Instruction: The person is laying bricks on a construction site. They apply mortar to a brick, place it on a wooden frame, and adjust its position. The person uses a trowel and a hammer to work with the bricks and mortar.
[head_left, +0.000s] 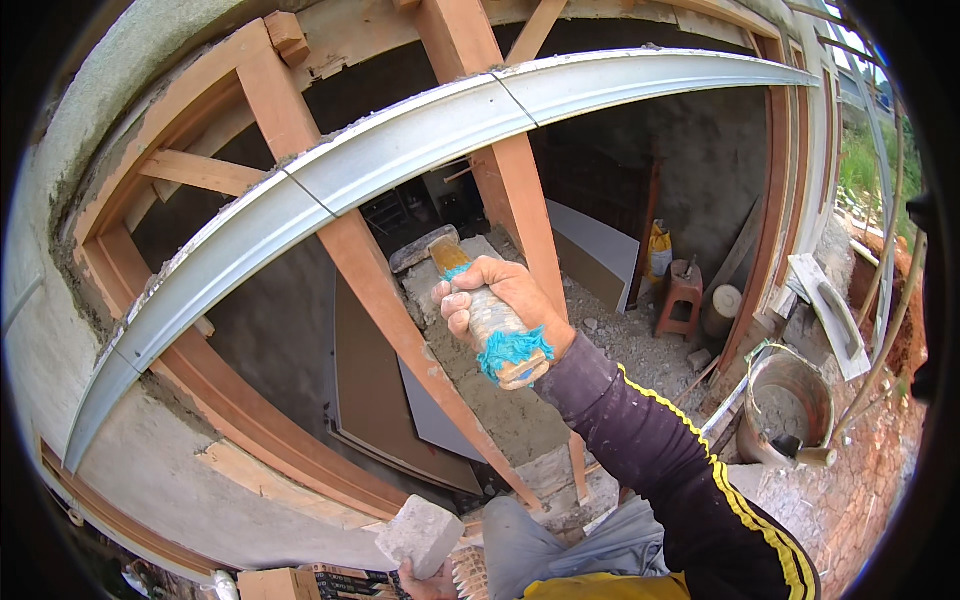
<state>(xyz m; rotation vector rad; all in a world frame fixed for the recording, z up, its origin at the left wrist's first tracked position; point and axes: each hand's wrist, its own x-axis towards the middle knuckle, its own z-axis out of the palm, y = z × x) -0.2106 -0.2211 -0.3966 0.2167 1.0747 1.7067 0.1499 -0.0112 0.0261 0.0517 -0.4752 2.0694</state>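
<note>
My right hand (500, 300) is wrapped around the handle of a hammer (505, 350) in the middle of the view. The handle is bound with pale wrapping and frayed blue twine, and its greyish head points away to the upper left. At the bottom edge, my left hand (430, 583) grips a rough grey block (422, 535) from below; part of that hand is cut off by the frame. A pale ribbed object (470, 573) lies beside it; its kind I cannot make out. Behind the hammer is a mortar-topped wall ledge (500, 410).
A white metal strip (410, 120) curves across wooden frame posts (385, 340) ahead. To the right stand a bucket of mortar (785, 400), a plastering float (830, 315) and a red stool (680, 298). Cardboard boxes (280, 584) sit at lower left.
</note>
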